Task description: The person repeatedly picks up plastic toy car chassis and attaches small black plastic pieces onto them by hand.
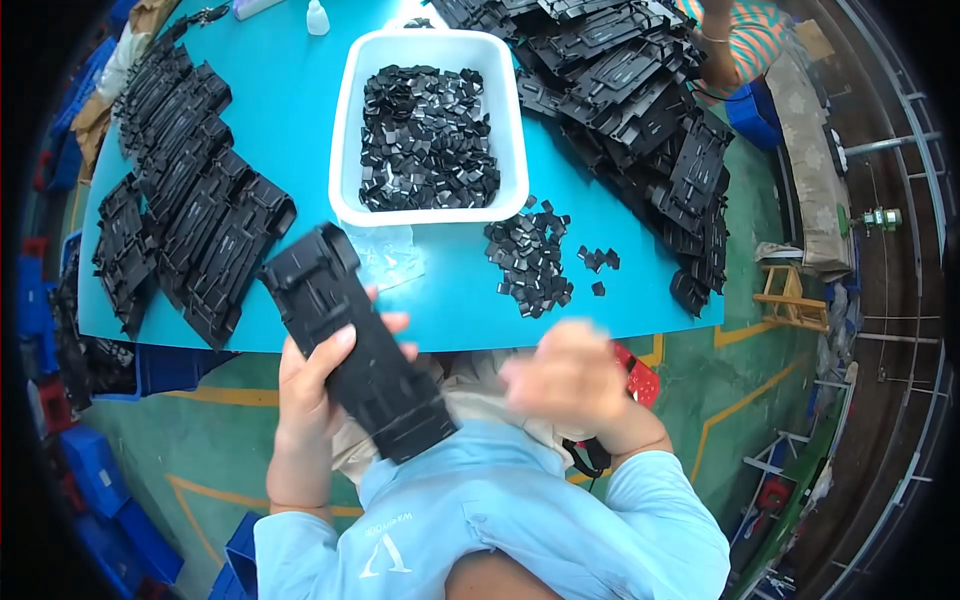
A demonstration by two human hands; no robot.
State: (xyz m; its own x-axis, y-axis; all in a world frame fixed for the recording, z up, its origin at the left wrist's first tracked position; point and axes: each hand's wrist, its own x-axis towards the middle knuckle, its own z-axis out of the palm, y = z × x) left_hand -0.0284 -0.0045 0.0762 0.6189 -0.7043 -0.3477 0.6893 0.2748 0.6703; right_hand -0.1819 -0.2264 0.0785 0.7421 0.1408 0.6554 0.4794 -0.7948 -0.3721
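Note:
My left hand [308,385] grips a long black plastic moulded part [362,355], tilted in front of my body, thumb on its upper face and fingertips showing past its far side. My right hand [570,375], smeared by motion, is to the right of that part, just off the table's near edge; whether its fingers hold anything does not show. Beyond it lies a loose pile of small black square pieces [530,262], with a few strays [598,260] beside. More such pieces [425,140] partly fill a white plastic tub [430,217].
On the turquoise table [300,90], similar black parts lie overlapping in rows at left [215,220] and heap up at right [630,100]. A clear plastic bag [390,258] lies below the tub; a small white bottle [317,18] stands behind. Another person's arm [718,50] shows at far right.

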